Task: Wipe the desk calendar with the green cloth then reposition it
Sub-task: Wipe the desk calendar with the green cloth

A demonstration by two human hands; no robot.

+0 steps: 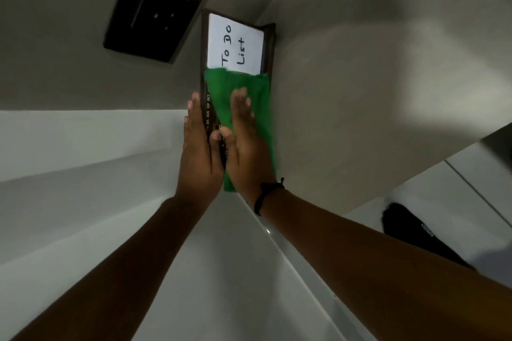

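black tray (155, 8) of small metal items on grey surface (69, 49), dark object (407, 225) at right

Dim rm, beige wall (360, 63), white ledge (83, 146)

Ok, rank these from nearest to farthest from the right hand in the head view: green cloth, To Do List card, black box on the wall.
1. Green cloth: directly under the right hand, touching it.
2. To Do List card: just beyond the fingertips, on the desk calendar.
3. Black box: farthest, up and to the left.
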